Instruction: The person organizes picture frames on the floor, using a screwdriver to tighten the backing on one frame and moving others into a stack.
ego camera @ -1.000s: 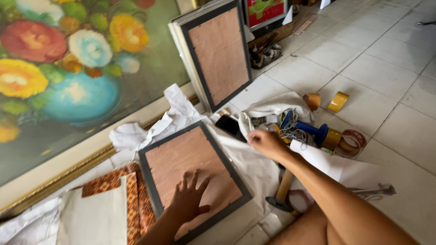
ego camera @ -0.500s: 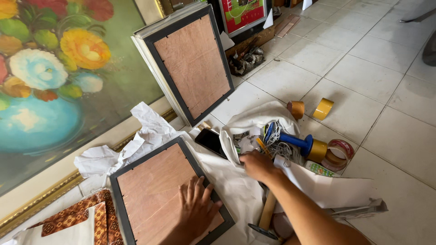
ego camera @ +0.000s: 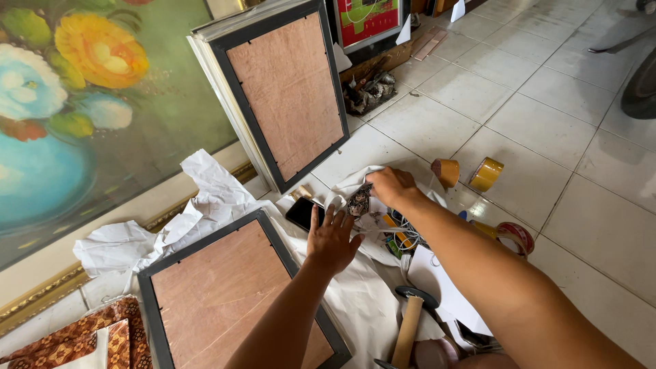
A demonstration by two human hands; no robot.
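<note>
**Hands rummaging among framing supplies on the floor**

Face-down frame point(ego camera: 232, 301) lies at left on white paper point(ego camera: 205, 198); left hand point(ego camera: 333, 239) hovers with fingers spread wide beside a black phone point(ego camera: 305, 213); right hand point(ego camera: 391, 186) pinches small clutter point(ego camera: 359, 201); best to sift gently; tape rolls point(ego camera: 471, 174) sit right.

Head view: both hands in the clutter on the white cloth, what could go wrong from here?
1. The left hand hovers beside the black phone, which lies half tucked in white cloth; a tug could flip it onto tile.
2. The right hand digs blind among small tools and could snag.
3. The wooden-handled hammer lies near the forearm.
</note>
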